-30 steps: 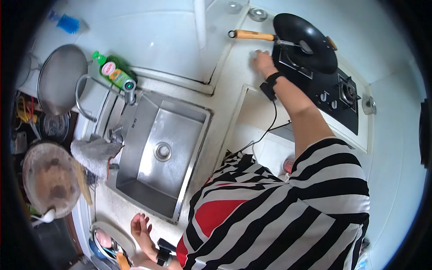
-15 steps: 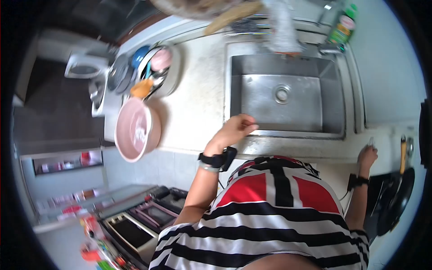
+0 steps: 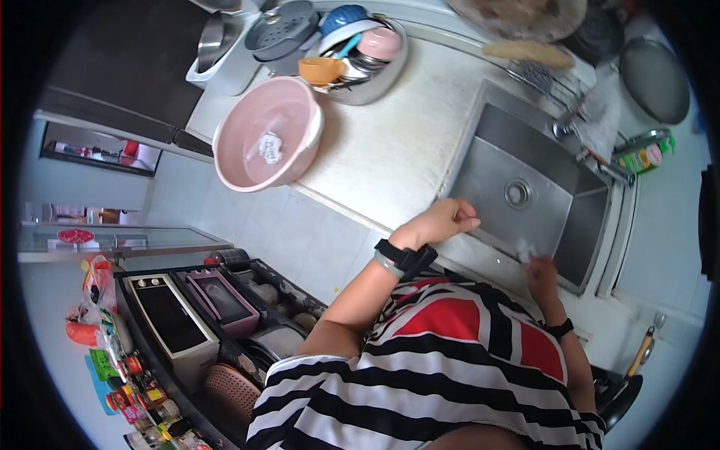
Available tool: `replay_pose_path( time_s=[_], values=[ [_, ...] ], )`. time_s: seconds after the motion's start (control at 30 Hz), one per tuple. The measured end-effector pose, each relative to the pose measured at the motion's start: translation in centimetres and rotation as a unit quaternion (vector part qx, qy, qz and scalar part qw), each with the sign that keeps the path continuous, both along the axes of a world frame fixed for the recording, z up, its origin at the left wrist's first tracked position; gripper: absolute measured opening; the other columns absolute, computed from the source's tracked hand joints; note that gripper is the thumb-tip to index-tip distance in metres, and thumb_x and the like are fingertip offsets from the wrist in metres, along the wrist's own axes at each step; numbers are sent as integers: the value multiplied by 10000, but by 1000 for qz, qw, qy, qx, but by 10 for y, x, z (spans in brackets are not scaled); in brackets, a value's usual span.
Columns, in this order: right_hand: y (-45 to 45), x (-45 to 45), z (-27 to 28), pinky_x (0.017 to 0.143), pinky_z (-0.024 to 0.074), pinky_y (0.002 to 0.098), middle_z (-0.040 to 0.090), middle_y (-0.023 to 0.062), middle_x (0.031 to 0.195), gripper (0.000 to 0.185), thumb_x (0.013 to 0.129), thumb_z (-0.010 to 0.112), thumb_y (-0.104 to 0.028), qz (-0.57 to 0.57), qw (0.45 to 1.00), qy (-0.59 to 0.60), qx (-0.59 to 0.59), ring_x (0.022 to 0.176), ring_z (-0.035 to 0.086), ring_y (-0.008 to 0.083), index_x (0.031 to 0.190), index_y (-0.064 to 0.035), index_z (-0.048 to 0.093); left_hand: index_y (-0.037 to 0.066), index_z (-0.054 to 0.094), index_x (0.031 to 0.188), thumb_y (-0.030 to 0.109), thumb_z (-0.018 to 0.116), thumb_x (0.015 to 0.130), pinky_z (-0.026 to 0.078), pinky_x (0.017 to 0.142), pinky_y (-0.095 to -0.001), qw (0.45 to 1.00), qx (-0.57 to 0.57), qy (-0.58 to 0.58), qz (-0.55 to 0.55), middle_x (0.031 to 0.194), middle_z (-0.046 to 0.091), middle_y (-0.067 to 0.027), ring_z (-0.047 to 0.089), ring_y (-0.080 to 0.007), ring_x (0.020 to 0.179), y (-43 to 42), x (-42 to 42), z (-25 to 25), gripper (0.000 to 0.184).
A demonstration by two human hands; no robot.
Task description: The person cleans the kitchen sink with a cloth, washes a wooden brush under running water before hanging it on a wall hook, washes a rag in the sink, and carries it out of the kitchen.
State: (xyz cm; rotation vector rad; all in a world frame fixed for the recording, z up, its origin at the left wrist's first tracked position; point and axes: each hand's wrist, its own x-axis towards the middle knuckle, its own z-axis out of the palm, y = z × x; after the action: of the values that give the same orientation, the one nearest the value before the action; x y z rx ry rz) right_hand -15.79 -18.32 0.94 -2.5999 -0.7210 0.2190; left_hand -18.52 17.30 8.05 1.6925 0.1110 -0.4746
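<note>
My left hand [image 3: 445, 219] hovers over the near left corner of the steel sink [image 3: 491, 157], its fingers curled in toward the thumb and nothing visible in them. Above the sink's front edge, my right hand [image 3: 541, 276] is closed on a small whitish thing [image 3: 526, 249], too blurred to name. The drain [image 3: 517, 193] shows in the sink floor. To the left, at the counter's edge, stands a pink basin [image 3: 240, 142] with a crumpled whitish clump [image 3: 270, 148] inside.
Behind the basin, a white tub [image 3: 394, 79] holds bowls and utensils. A faucet [image 3: 606, 166] and a green bottle [image 3: 641, 159] stand at the sink's far right side. A pan [image 3: 622, 401] hangs at lower right. An oven [image 3: 169, 315] sits on a shelf at lower left.
The view has swung left, so the basin and sink appear turned. My right hand has moved from the counter right of the sink to over its front edge, still holding something whitish.
</note>
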Motion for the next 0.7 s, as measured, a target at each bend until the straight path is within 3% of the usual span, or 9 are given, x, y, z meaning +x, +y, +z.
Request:
replay_pose_path(
  time_s=[0.03, 0.1, 0.17, 0.3, 0.37, 0.43, 0.47, 0.57, 0.7],
  values=[
    [26, 7, 12, 651, 483, 336, 552, 140, 819, 320, 839, 609, -76, 34, 985, 129, 110, 727, 580, 242, 1149, -6, 582, -12, 588, 1069, 299, 639, 887, 465, 782, -265, 1000, -4, 2, -1, 925, 642, -74, 583, -144, 840, 8, -3, -2, 364],
    [88, 23, 50, 646, 484, 312, 573, 128, 849, 362, 828, 628, -70, 43, 974, 157, 160, 731, 588, 221, 1181, -16, 571, -4, 559, 1130, 353, 619, 895, 466, 766, -261, 999, -15, -3, 32, 924, 637, -71, 579, -139, 842, 23, -9, -3, 432],
    [147, 29, 77, 641, 485, 288, 594, 117, 879, 407, 818, 647, -64, 52, 958, 192, 206, 735, 596, 200, 1214, -25, 561, 51, 397, 1329, 511, 539, 897, 479, 748, -300, 998, -44, 2, 55, 1094, 577, -99, 552, -162, 937, 38, -17, 14, 647],
    [244, 23, 123, 710, 497, 283, 579, 127, 1025, 454, 820, 643, -60, 119, 917, 258, 280, 849, 586, 197, 1255, -20, 521, 148, 235, 1438, 609, 382, 914, 536, 743, -349, 985, -145, 55, 73, 1203, 496, -111, 562, -203, 1001, 58, -24, 31, 713],
    [269, 17, 129, 751, 494, 296, 560, 136, 1091, 476, 816, 647, -67, 183, 918, 249, 248, 913, 576, 223, 1268, -17, 509, 169, 250, 1433, 545, 353, 949, 554, 741, -322, 898, -396, 71, 176, 1180, 501, -102, 582, -192, 979, 61, -31, 40, 621],
    [286, 14, 124, 872, 447, 350, 504, 151, 1188, 514, 791, 667, -82, 307, 927, 54, 210, 1042, 504, 286, 1273, -16, 501, 112, 303, 1403, 451, 341, 984, 558, 724, -303, 879, -421, 33, 222, 1154, 519, -96, 598, -174, 940, 71, -37, 21, 540],
    [289, 11, 126, 950, 381, 386, 483, 162, 1215, 518, 779, 668, -89, 308, 928, 87, 190, 1085, 445, 336, 1266, -19, 508, 81, 344, 1364, 417, 349, 991, 558, 712, -295, 863, -443, 31, 241, 1146, 527, -94, 602, -162, 919, 75, -41, 19, 503],
    [289, 5, 127, 929, 393, 382, 491, 157, 1215, 450, 795, 649, -82, 306, 925, 95, 204, 1064, 448, 335, 1226, -19, 538, 17, 486, 1199, 365, 377, 999, 545, 652, -279, 823, -462, 54, 326, 1034, 584, -89, 611, -148, 800, 76, -49, 6, 416],
    [266, 17, 125, 901, 417, 353, 518, 146, 1184, 388, 802, 641, -69, 365, 913, 63, 173, 1051, 476, 319, 1181, -27, 573, 58, 543, 915, 382, 433, 980, 444, 486, -224, 854, -212, 16, 475, 757, 563, -51, 533, -101, 590, 86, -66, 13, 348]
  ],
)
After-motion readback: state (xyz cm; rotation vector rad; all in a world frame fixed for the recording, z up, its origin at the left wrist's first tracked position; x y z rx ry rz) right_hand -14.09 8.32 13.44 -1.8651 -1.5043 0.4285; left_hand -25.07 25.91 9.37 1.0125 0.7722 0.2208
